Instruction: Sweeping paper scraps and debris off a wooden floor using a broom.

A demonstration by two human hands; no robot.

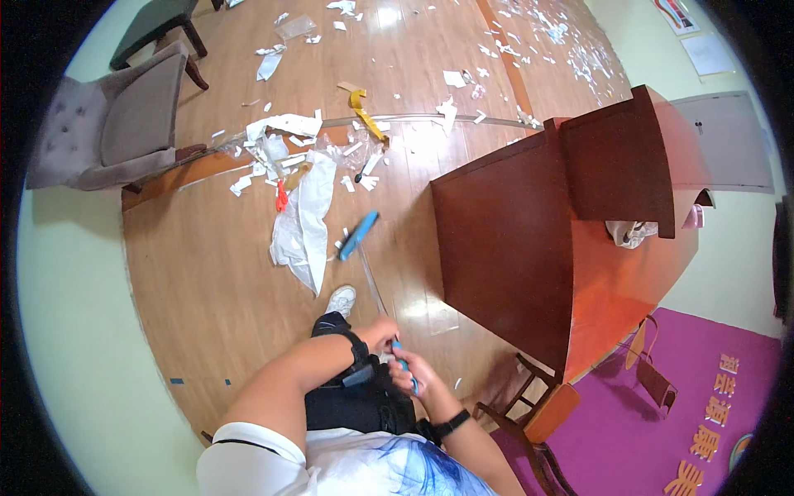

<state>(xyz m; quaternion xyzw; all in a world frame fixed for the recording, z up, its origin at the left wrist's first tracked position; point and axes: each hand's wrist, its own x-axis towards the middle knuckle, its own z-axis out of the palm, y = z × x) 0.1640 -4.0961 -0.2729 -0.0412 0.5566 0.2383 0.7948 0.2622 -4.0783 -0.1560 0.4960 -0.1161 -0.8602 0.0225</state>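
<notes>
A broom with a blue head rests on the wood-look floor ahead of my feet. Its thin pale handle runs back toward my body and ends in a blue grip. My left hand is closed around the handle, just ahead of my right hand, which holds the grip near its end. Left of the broom head lies a long crumpled white sheet, with clear plastic film along it. Small white scraps lie close by the bristles.
Scattered litter includes a yellow strip, a red object and several paper scraps. A floor strip crosses ahead. The reddish-brown wooden counter stands right, a wooden chair behind it. A grey upholstered armchair stands left.
</notes>
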